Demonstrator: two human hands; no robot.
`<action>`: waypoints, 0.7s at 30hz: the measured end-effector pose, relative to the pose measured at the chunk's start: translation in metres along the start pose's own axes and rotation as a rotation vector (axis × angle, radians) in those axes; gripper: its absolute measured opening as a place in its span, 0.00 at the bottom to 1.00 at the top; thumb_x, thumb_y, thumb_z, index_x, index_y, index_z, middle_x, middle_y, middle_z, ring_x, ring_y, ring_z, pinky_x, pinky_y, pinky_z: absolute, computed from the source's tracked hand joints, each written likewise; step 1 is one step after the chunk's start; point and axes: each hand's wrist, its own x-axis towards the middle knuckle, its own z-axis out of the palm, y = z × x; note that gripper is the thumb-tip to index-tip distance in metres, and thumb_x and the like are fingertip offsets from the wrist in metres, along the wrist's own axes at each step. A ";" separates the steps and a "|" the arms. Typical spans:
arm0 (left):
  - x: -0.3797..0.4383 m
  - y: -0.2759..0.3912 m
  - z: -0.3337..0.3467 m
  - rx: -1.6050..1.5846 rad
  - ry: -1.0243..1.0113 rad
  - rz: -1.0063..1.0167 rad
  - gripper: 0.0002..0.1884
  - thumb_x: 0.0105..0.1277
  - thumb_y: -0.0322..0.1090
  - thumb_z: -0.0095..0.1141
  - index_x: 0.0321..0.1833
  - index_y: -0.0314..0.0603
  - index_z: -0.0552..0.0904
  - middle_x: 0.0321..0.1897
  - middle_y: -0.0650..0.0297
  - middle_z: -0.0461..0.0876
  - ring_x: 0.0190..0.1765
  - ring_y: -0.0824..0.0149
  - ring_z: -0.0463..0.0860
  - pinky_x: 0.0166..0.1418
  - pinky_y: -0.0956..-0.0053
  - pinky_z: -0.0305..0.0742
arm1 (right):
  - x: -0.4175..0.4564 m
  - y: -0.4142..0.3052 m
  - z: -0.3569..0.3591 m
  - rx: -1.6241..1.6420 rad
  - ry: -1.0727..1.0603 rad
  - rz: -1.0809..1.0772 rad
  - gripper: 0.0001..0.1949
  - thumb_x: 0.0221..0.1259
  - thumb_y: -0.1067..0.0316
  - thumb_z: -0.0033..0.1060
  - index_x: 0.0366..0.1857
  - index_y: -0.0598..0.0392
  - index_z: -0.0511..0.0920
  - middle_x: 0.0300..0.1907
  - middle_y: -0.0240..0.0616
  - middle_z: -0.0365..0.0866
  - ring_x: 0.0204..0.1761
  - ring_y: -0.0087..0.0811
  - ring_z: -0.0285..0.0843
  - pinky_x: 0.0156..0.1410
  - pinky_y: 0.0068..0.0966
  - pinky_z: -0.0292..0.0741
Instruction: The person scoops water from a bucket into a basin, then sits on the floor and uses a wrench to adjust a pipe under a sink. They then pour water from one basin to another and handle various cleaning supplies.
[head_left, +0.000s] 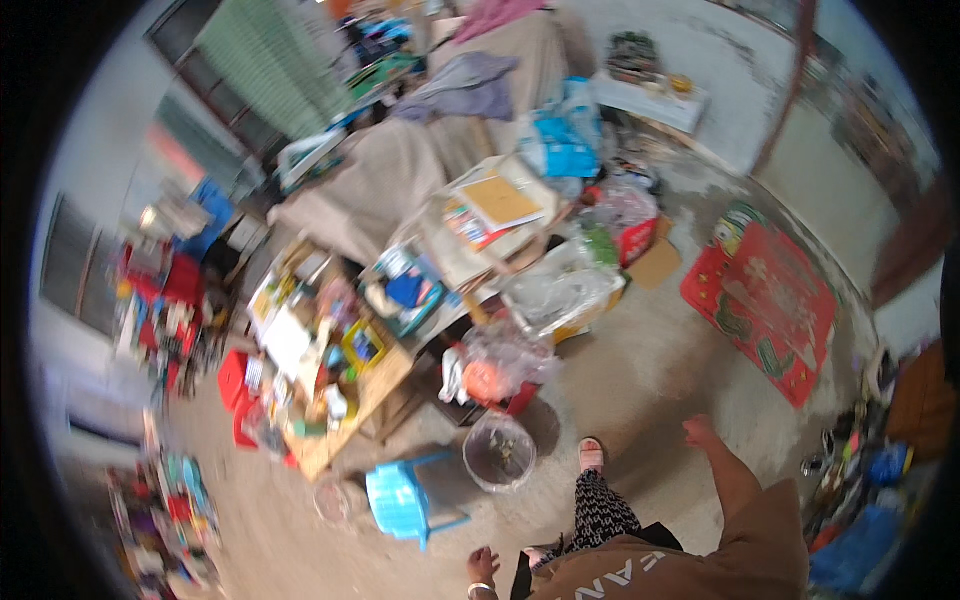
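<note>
My left hand (482, 564) hangs low at the bottom centre, a bracelet on its wrist, the fingers loosely curled apart and holding nothing. Over the concrete floor, my right hand (699, 431) is held out from the body; its fingers are blurred, and nothing is seen in it. Nearest to the left hand stands a light blue plastic chair (397, 499). Beside the chair is a lined waste bin (499, 454) with some rubbish inside. One sandalled foot (591, 454) is forward on the floor between the hands.
A wooden table (390, 379) carries papers and many small items. Behind it are a cloth-covered bulky piece (382, 176) and a box with clear plastic (559, 296). A red mat (772, 307) lies at the right by the doorway. Piled belongings (862, 480) line the lower right.
</note>
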 end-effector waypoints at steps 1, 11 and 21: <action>-0.001 -0.001 0.008 0.008 -0.010 0.013 0.16 0.62 0.40 0.53 0.47 0.36 0.74 0.37 0.59 0.79 0.38 0.63 0.82 0.33 0.70 0.77 | 0.007 0.023 -0.016 -0.039 0.059 -0.042 0.10 0.56 0.65 0.52 0.38 0.57 0.70 0.29 0.39 0.71 0.25 0.32 0.73 0.26 0.30 0.74; 0.040 -0.176 -0.126 -0.274 0.106 0.059 0.12 0.61 0.39 0.54 0.40 0.36 0.78 0.28 0.61 0.82 0.31 0.68 0.82 0.30 0.74 0.75 | -0.095 0.039 0.116 0.087 -0.254 -0.318 0.06 0.51 0.75 0.44 0.20 0.50 0.70 0.15 0.34 0.67 0.15 0.29 0.66 0.14 0.27 0.62; -0.009 -0.317 -0.242 -0.755 0.469 -0.130 0.08 0.62 0.35 0.52 0.38 0.37 0.78 0.26 0.63 0.79 0.28 0.71 0.80 0.24 0.79 0.70 | -0.148 -0.075 0.319 -1.053 -0.289 -1.015 0.09 0.49 0.70 0.45 0.18 0.56 0.76 0.14 0.38 0.72 0.12 0.30 0.66 0.15 0.29 0.64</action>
